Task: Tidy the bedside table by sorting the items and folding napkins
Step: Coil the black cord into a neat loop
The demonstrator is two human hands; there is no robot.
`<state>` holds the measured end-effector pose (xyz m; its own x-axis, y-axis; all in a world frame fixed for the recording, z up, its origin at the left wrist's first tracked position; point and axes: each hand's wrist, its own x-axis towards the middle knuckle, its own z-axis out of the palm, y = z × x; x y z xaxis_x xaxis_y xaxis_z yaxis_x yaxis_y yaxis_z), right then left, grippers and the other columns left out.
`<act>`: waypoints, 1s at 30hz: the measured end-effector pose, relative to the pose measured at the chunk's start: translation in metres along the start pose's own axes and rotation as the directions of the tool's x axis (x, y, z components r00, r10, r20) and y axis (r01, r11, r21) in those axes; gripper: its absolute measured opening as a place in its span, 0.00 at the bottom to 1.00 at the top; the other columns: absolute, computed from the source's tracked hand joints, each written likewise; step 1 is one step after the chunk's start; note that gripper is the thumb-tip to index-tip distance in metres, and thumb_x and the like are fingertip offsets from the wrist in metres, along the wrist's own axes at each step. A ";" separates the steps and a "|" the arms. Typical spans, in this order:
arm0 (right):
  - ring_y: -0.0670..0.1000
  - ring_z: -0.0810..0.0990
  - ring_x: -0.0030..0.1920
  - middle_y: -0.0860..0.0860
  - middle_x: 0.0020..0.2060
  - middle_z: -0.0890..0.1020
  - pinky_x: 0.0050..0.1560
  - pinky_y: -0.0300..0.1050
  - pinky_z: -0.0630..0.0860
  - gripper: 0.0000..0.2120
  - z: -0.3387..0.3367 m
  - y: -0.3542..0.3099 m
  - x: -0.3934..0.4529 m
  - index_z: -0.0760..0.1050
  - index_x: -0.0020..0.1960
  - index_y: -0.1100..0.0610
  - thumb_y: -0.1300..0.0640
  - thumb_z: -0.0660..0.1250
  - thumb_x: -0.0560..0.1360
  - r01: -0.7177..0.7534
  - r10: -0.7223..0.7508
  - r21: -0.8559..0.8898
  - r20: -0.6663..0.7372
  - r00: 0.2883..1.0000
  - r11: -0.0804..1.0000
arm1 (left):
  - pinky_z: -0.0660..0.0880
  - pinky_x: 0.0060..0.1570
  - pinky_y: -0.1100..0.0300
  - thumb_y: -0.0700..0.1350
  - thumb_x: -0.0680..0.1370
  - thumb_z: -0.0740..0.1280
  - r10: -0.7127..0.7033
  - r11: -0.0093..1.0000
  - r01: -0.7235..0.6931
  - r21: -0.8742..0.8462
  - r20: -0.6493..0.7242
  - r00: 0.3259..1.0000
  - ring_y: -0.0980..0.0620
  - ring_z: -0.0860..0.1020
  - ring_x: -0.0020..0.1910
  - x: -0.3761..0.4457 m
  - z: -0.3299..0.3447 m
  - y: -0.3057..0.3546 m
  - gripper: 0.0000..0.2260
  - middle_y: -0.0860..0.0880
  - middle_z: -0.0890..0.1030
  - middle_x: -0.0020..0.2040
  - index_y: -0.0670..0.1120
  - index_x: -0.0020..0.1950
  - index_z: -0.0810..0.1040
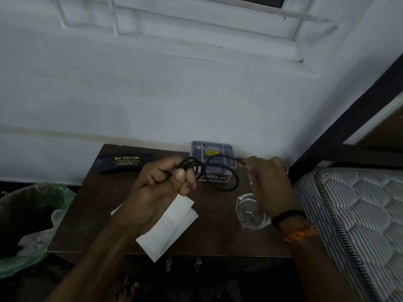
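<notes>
1. The dark wooden surface (91,214) of the bedside table fills the lower middle of the view, set against a pale wall.
2. A striped mattress (353,214) lies just beside the surface at 3 o'clock.
3. A green plastic bag (43,214) sits off the surface edge at 9 o'clock.
4. The left hand (161,186) is above the middle of the surface; its fingers are curled tight round several gathered loops of a black cord (226,188).
5. The right hand (270,184), at about 2 o'clock from the left one, pinches the cord's other end between thumb and fingertips. One loop hangs between the two hands.
6. A white folded napkin (168,232) lies on the surface at 6 o'clock, partly under the left forearm.
7. A black spectacle case (124,163), printed "Sai Opticals", lies at 10 o'clock near the wall.
8. A grey compartment box (212,149) stands at 12 o'clock against the wall, behind the cord.
9. A clear glass dish (248,212) sits at 4 o'clock, partly hidden by the right wrist.
</notes>
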<state>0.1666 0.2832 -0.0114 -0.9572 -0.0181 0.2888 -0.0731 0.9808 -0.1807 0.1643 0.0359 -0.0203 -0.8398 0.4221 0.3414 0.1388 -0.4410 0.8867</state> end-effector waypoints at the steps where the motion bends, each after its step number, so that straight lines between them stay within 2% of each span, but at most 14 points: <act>1: 0.56 0.73 0.47 0.51 0.45 0.82 0.51 0.46 0.66 0.12 0.002 -0.003 -0.001 0.79 0.52 0.55 0.68 0.62 0.76 0.027 -0.028 0.037 0.036 0.999 0.999 | 0.74 0.43 0.61 0.38 0.77 0.62 -0.018 0.993 0.012 -0.121 -0.048 0.999 0.44 0.71 0.36 0.001 -0.001 0.001 0.09 0.50 0.77 0.37 0.45 0.43 0.81; 4: 0.55 0.70 0.52 0.51 0.49 0.83 0.49 0.45 0.64 0.16 0.011 -0.010 -0.004 0.79 0.58 0.55 0.68 0.61 0.76 0.091 -0.096 0.046 0.127 0.987 0.995 | 0.76 0.42 0.60 0.36 0.78 0.58 -0.047 0.934 -0.031 -0.355 -0.209 0.977 0.55 0.72 0.33 0.006 -0.006 -0.002 0.11 0.51 0.78 0.38 0.44 0.44 0.79; 6: 0.55 0.70 0.55 0.49 0.51 0.83 0.49 0.43 0.63 0.16 0.018 -0.014 -0.004 0.80 0.60 0.53 0.66 0.61 0.78 0.116 -0.124 0.058 0.171 0.977 0.992 | 0.76 0.42 0.61 0.36 0.81 0.55 -0.086 0.912 -0.034 -0.410 -0.269 0.959 0.56 0.70 0.32 0.008 -0.012 -0.003 0.12 0.51 0.75 0.37 0.43 0.46 0.76; 10: 0.54 0.68 0.63 0.47 0.58 0.83 0.61 0.42 0.66 0.16 0.035 -0.019 -0.003 0.79 0.63 0.51 0.63 0.60 0.81 0.137 -0.152 0.073 0.270 0.951 0.988 | 0.77 0.44 0.61 0.38 0.83 0.54 -0.177 0.862 -0.009 -0.507 -0.318 0.932 0.55 0.69 0.32 0.010 -0.021 -0.005 0.12 0.50 0.71 0.34 0.43 0.48 0.77; 12: 0.54 0.67 0.67 0.48 0.61 0.81 0.66 0.45 0.65 0.15 0.040 -0.021 -0.003 0.78 0.64 0.52 0.62 0.60 0.81 0.148 -0.161 0.067 0.266 0.950 0.987 | 0.77 0.44 0.61 0.39 0.83 0.56 -0.201 0.853 -0.006 -0.522 -0.339 0.919 0.55 0.70 0.33 0.011 -0.023 -0.006 0.10 0.50 0.71 0.34 0.42 0.48 0.77; 14: 0.53 0.67 0.70 0.49 0.62 0.80 0.70 0.49 0.64 0.15 0.039 -0.027 -0.003 0.77 0.66 0.53 0.61 0.61 0.81 0.115 -0.154 0.207 0.183 0.971 0.972 | 0.77 0.44 0.61 0.39 0.82 0.58 -0.223 0.855 0.016 -0.519 -0.338 0.914 0.55 0.70 0.33 0.012 -0.022 -0.007 0.08 0.50 0.72 0.34 0.42 0.49 0.77; 16: 0.45 0.70 0.70 0.47 0.63 0.79 0.71 0.50 0.67 0.14 0.032 -0.041 -0.004 0.77 0.65 0.52 0.56 0.62 0.82 0.000 -0.078 0.582 0.109 0.991 0.814 | 0.77 0.43 0.60 0.40 0.80 0.61 -0.239 0.862 0.050 -0.504 -0.319 0.917 0.55 0.71 0.33 0.012 -0.019 -0.008 0.07 0.49 0.73 0.34 0.42 0.50 0.78; 18: 0.42 0.74 0.67 0.44 0.62 0.81 0.69 0.47 0.70 0.16 0.024 -0.057 -0.002 0.78 0.64 0.51 0.48 0.59 0.81 -0.100 -0.054 0.857 0.147 0.988 0.505 | 0.77 0.44 0.60 0.41 0.79 0.62 -0.253 0.875 0.086 -0.477 -0.299 0.920 0.54 0.71 0.33 0.011 -0.015 -0.009 0.07 0.48 0.73 0.35 0.41 0.49 0.79; 19: 0.43 0.76 0.65 0.45 0.60 0.82 0.68 0.46 0.72 0.19 0.022 -0.063 -0.001 0.77 0.65 0.53 0.46 0.59 0.81 -0.117 -0.050 0.910 0.149 0.987 0.399 | 0.77 0.43 0.60 0.41 0.80 0.62 -0.260 0.883 0.106 -0.458 -0.289 0.921 0.54 0.71 0.33 0.011 -0.013 -0.010 0.07 0.48 0.73 0.35 0.41 0.49 0.79; 21: 0.47 0.81 0.59 0.49 0.54 0.85 0.63 0.46 0.77 0.21 0.021 -0.071 0.002 0.75 0.67 0.55 0.45 0.60 0.80 -0.106 -0.003 0.948 0.112 0.994 0.299 | 0.77 0.43 0.61 0.41 0.80 0.61 -0.285 0.895 0.156 -0.418 -0.268 0.920 0.54 0.71 0.33 0.010 -0.009 -0.010 0.08 0.48 0.74 0.35 0.41 0.48 0.80; 24: 0.55 0.85 0.42 0.58 0.44 0.84 0.44 0.49 0.83 0.17 0.023 -0.074 0.006 0.71 0.69 0.57 0.56 0.62 0.81 -0.083 0.112 0.976 0.061 0.992 0.203 | 0.77 0.43 0.61 0.40 0.80 0.60 -0.332 0.902 0.234 -0.363 -0.237 0.913 0.54 0.72 0.34 0.008 -0.008 -0.010 0.08 0.48 0.75 0.35 0.42 0.47 0.79; 25: 0.54 0.83 0.36 0.58 0.42 0.83 0.36 0.47 0.82 0.17 0.025 -0.071 0.007 0.71 0.69 0.56 0.58 0.62 0.81 -0.074 0.134 0.974 0.045 0.990 0.216 | 0.77 0.43 0.62 0.40 0.81 0.60 -0.346 0.904 0.258 -0.339 -0.229 0.910 0.53 0.72 0.35 0.008 -0.008 -0.010 0.09 0.48 0.76 0.35 0.42 0.47 0.79; 27: 0.50 0.78 0.27 0.53 0.41 0.83 0.26 0.41 0.74 0.15 0.028 -0.062 0.008 0.73 0.68 0.52 0.57 0.61 0.82 -0.029 0.137 0.925 -0.025 0.990 0.378 | 0.78 0.43 0.61 0.39 0.81 0.59 -0.374 0.903 0.304 -0.304 -0.206 0.904 0.54 0.73 0.35 0.006 -0.010 -0.009 0.10 0.48 0.75 0.35 0.42 0.47 0.79; 30: 0.45 0.78 0.29 0.47 0.37 0.82 0.33 0.35 0.73 0.13 0.034 -0.051 0.008 0.76 0.65 0.48 0.56 0.59 0.83 0.062 0.050 0.700 -0.138 0.989 0.712 | 0.76 0.43 0.59 0.40 0.81 0.59 -0.392 0.864 0.334 -0.377 -0.088 0.916 0.53 0.70 0.33 0.004 -0.012 -0.006 0.09 0.47 0.72 0.33 0.41 0.47 0.78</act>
<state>0.1534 0.2266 -0.0317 -0.9117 0.0579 0.4067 -0.3072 0.5613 -0.7684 0.1532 0.0308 -0.0282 -0.8696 0.4898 -0.0628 -0.3584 -0.5386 0.7625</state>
